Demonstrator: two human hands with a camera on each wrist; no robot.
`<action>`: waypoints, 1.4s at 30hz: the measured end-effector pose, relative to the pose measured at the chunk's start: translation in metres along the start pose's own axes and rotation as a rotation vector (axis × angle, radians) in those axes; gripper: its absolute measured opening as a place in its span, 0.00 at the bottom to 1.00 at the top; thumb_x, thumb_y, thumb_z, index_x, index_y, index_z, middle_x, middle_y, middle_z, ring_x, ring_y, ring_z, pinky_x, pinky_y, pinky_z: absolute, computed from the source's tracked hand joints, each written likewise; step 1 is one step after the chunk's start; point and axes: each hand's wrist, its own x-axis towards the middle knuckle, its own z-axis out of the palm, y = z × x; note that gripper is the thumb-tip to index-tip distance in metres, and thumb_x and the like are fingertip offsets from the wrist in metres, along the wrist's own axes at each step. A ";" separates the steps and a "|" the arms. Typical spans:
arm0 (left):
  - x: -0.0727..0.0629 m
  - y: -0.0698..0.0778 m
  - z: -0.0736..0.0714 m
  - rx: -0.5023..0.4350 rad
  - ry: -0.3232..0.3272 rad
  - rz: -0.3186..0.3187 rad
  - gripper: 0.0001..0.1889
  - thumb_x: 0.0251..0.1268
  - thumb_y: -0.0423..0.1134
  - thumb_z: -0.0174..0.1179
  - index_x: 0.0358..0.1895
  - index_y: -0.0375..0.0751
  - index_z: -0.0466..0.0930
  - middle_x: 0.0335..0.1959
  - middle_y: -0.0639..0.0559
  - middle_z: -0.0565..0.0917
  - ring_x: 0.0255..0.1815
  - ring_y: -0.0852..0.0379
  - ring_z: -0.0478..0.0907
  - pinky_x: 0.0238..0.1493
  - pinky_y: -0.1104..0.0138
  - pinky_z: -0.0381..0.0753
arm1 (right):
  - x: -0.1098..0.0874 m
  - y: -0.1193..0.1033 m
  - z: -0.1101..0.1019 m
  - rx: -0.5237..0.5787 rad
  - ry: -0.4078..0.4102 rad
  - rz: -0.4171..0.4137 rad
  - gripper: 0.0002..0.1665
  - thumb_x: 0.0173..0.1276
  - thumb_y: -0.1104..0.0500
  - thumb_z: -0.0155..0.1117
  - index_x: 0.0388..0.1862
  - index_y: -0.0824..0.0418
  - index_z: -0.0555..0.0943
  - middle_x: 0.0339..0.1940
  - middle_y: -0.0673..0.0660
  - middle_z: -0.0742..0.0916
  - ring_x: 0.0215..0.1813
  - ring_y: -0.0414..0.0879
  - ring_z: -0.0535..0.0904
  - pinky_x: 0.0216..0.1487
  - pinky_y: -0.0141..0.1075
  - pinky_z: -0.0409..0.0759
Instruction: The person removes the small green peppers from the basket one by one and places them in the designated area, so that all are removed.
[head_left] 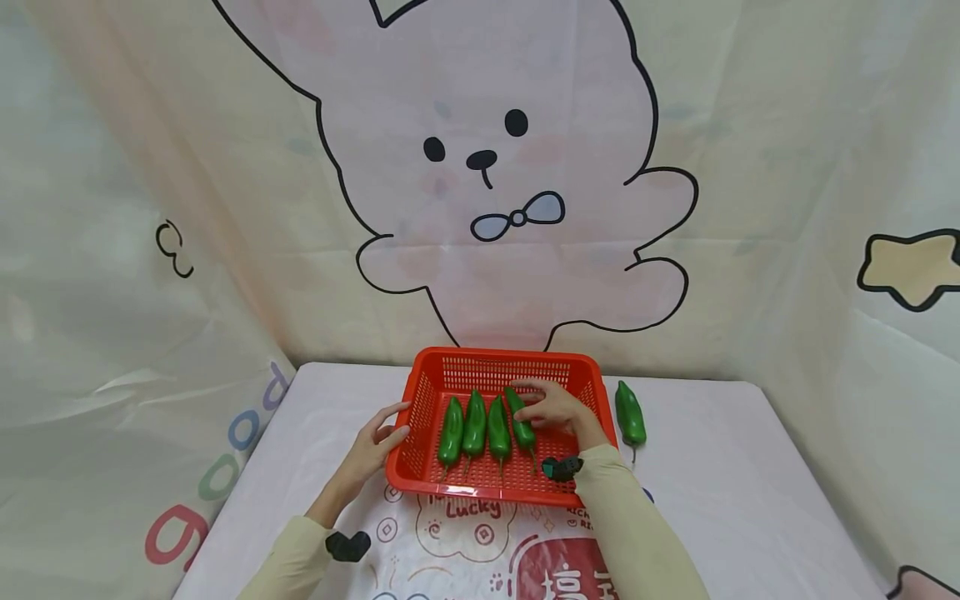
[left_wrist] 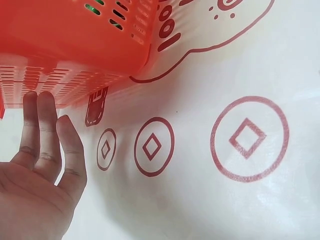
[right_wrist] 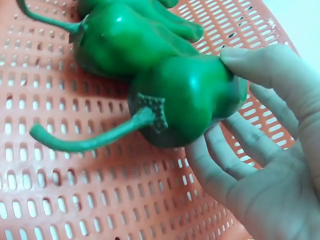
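Several green chili peppers (head_left: 474, 423) lie side by side in a red plastic basket (head_left: 480, 492), stems toward me. My right hand (head_left: 555, 408) reaches into the basket and holds the rightmost pepper (head_left: 522, 432). In the right wrist view, the thumb rests on top of this pepper (right_wrist: 175, 100) and the fingers curve round its far side. My left hand (head_left: 372, 446) is at the basket's left edge; in the left wrist view its straight fingers (left_wrist: 47, 135) touch the slotted basket wall (left_wrist: 55, 82), with the thumb out of that view.
One more green pepper (head_left: 630, 414) lies on the white table (head_left: 720, 467), just right of the basket. A printed sheet (head_left: 465, 546) is under the basket's front. Behind the table hangs a curtain (head_left: 480, 283) with a cartoon animal.
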 end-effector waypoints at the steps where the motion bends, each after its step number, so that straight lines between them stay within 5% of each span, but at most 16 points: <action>1: 0.000 0.000 0.000 0.000 0.000 0.000 0.28 0.75 0.43 0.62 0.74 0.54 0.68 0.59 0.34 0.76 0.53 0.38 0.79 0.44 0.53 0.86 | 0.001 0.000 0.000 0.023 -0.005 0.001 0.41 0.63 0.69 0.73 0.74 0.63 0.70 0.68 0.69 0.75 0.64 0.63 0.76 0.52 0.54 0.83; 13: 0.001 -0.002 -0.001 -0.008 -0.006 0.004 0.27 0.75 0.43 0.62 0.74 0.54 0.68 0.57 0.33 0.77 0.51 0.38 0.80 0.43 0.54 0.87 | 0.001 -0.013 0.000 0.296 -0.031 -0.044 0.46 0.67 0.71 0.67 0.81 0.55 0.62 0.78 0.66 0.59 0.74 0.67 0.60 0.60 0.70 0.69; 16: 0.000 -0.002 -0.001 -0.011 -0.006 0.003 0.27 0.75 0.42 0.61 0.74 0.53 0.68 0.57 0.33 0.77 0.51 0.37 0.80 0.43 0.54 0.87 | 0.000 -0.018 0.000 0.300 -0.041 -0.065 0.45 0.69 0.71 0.67 0.81 0.55 0.61 0.78 0.67 0.58 0.75 0.67 0.58 0.62 0.69 0.68; 22: 0.000 -0.001 -0.001 -0.012 -0.008 0.005 0.27 0.76 0.41 0.61 0.74 0.53 0.68 0.57 0.32 0.76 0.49 0.39 0.80 0.43 0.54 0.87 | -0.003 -0.025 0.000 0.317 -0.059 -0.095 0.45 0.70 0.70 0.66 0.81 0.54 0.60 0.74 0.71 0.64 0.62 0.60 0.75 0.60 0.59 0.76; 33: -0.001 0.001 0.000 -0.015 -0.005 0.011 0.27 0.76 0.43 0.61 0.75 0.53 0.67 0.57 0.32 0.76 0.49 0.40 0.81 0.42 0.56 0.87 | -0.020 -0.050 0.002 0.209 -0.126 -0.190 0.52 0.63 0.67 0.75 0.80 0.61 0.58 0.65 0.75 0.70 0.42 0.53 0.82 0.41 0.48 0.86; 42: -0.001 0.000 0.001 -0.014 0.003 0.006 0.28 0.75 0.44 0.62 0.74 0.53 0.67 0.58 0.33 0.76 0.50 0.40 0.80 0.44 0.54 0.87 | -0.039 -0.067 0.000 0.156 -0.084 -0.210 0.51 0.63 0.65 0.76 0.80 0.59 0.59 0.62 0.71 0.72 0.44 0.57 0.83 0.47 0.55 0.84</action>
